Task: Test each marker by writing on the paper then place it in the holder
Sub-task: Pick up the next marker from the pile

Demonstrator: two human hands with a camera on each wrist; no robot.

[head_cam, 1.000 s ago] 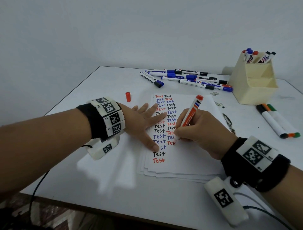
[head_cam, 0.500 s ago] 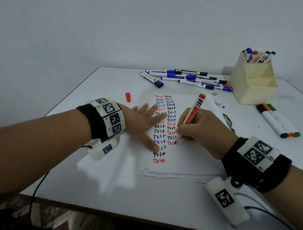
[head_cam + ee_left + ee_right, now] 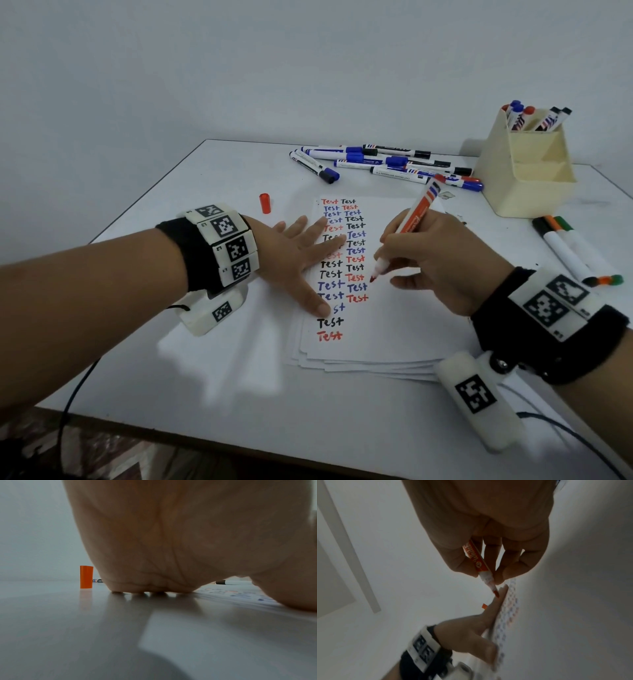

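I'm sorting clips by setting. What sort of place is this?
Probably a plain indoor room set up as a desk workspace, though little shows. A white table stands against a bare wall, with a paper stack, loose markers and a cream holder on it.

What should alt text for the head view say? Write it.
The right hand holds an uncapped red marker above paper covered in "Test". The left hand presses the paper flat; a holder stands behind.
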